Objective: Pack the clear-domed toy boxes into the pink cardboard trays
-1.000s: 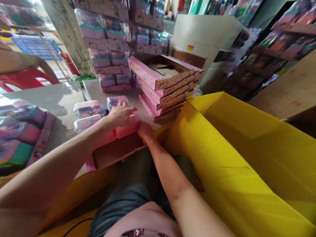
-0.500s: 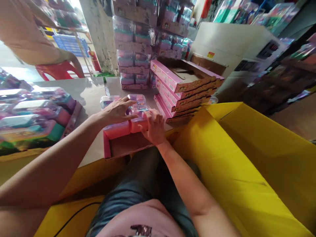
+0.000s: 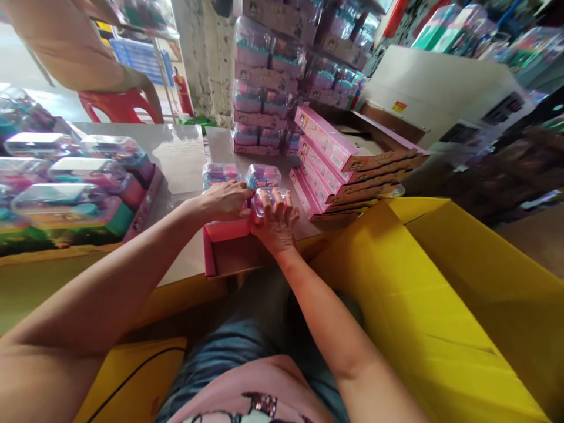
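Observation:
My right hand curls its fingers over the clear top of a small pink-based plastic container, gripping it. Right beside it, my left hand lies across a neighbouring container with a pink base, fingers stretched to the right; their tips are partly hidden. Two more clear-lidded containers, one at the left and one at the right, stand just behind my hands. These sit in a shallow pink cardboard tray, whose brown floor shows at the near side.
Stacked pink trays stand at the right, beside a big yellow carton. A filled tray of containers is on the left of the table. Packed containers rise behind. A person sits on a red stool.
The view has shifted, so the table things appear farther right. My right hand has moved over the top of the pink container, and my left fingers have drawn back from it.

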Tool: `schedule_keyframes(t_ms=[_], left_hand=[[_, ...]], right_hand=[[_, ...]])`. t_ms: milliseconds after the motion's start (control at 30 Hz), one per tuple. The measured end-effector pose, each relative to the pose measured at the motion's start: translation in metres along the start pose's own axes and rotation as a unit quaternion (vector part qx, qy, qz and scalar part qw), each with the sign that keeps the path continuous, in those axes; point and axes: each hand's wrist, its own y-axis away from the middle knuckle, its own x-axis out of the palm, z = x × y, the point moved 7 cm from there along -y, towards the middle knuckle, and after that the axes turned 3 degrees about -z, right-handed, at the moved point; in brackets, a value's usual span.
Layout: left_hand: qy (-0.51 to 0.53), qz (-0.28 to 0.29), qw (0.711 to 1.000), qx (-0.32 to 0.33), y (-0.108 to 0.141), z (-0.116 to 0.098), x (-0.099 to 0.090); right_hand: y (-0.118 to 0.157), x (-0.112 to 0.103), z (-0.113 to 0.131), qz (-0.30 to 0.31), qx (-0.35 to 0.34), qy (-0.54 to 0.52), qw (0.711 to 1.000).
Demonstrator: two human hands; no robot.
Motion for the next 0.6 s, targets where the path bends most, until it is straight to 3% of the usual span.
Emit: schedule_keyframes(t_ms=[300,500,600], left_hand=[[0.026,-0.013,1.000,0.004,-0.004,-0.006,0.002],[0.055,-0.085,0.994,0.041,-0.003,-0.009,-0.004],[0.136,-0.176,0.974,0.046,0.005,0.001,-0.020]], right_hand=[[-0.007,0.006,-0.003,0.021,-0.054,0.024,0.998],[-0.011,0.004,-0.001,0.023,-0.048,0.022,0.998],[-0.011,-0.005,-0.003,0.042,-0.055,0.015,0.998]])
